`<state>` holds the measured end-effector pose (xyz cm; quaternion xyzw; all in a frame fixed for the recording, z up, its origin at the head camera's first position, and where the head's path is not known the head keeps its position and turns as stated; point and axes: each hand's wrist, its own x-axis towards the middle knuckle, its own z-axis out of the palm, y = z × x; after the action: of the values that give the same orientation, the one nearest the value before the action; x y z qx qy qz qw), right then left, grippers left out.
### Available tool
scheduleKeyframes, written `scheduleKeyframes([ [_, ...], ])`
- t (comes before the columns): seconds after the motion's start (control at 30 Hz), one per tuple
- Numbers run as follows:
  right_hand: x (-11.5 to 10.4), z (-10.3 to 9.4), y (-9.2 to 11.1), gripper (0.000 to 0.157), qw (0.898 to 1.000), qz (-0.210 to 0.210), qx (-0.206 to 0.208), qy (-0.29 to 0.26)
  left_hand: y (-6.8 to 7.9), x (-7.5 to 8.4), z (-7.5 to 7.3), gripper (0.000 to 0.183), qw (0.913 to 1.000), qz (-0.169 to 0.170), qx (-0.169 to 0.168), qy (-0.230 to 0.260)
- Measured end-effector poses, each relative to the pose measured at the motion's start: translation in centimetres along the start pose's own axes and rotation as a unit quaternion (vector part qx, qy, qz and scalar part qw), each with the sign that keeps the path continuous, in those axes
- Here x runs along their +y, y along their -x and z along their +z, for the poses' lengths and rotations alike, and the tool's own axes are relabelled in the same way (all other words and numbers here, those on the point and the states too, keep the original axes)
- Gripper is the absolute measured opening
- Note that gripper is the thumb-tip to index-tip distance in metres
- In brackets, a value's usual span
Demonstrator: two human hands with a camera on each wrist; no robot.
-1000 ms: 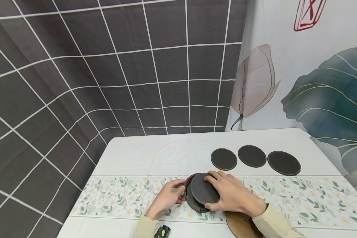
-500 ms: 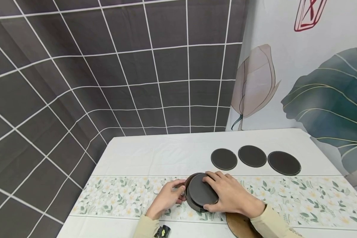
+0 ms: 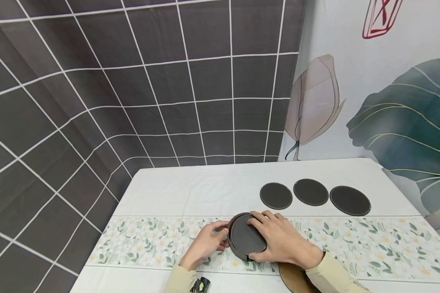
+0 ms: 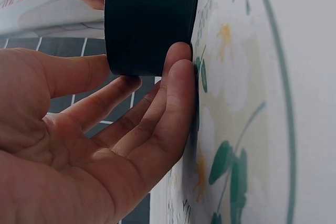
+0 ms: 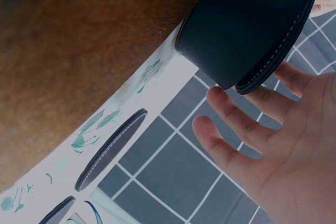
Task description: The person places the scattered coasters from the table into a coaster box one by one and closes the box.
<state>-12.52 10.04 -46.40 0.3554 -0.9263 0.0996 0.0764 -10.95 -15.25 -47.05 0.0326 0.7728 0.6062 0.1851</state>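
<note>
A round dark leather coaster (image 3: 245, 232) lies over the mouth of a round dark coaster holder (image 3: 238, 255). My right hand (image 3: 285, 241) spans the coaster from the right, thumb at its near edge and fingertips at the far edge. On the left side, my left hand (image 3: 206, 244) grips the holder low down. In the left wrist view its thumb meets the rim, while the fingers touch the holder's wall (image 4: 149, 22) and base. White stitching runs along the coaster's edge (image 5: 275, 53) in the right wrist view. The inside of the holder is mostly covered.
Three dark round coasters (image 3: 311, 192) lie in a row at the back right of the table. A brown round wooden-looking piece (image 3: 291, 276) is partly under the right forearm. Floral-banded white cloth (image 3: 157, 244) covers the table; a dark grid curtain (image 3: 212, 81) hangs behind.
My right hand has brought the coaster left and down, so it now sits almost flush over the holder instead of tilted above it. The left hand has stayed in place.
</note>
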Motion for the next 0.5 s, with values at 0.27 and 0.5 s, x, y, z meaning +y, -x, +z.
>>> scheduleKeyframes([
  [0.27,0.05,0.23,-0.2,0.082,1.0,-0.004,-0.005,0.017,0.02,0.03,0.04,0.038,1.0,0.001,-0.001,-0.001],
  [0.5,0.03,0.27,-0.17,0.079,1.0,-0.012,0.002,0.023,0.03,0.06,-0.02,0.038,1.0,0.001,-0.004,0.003],
])
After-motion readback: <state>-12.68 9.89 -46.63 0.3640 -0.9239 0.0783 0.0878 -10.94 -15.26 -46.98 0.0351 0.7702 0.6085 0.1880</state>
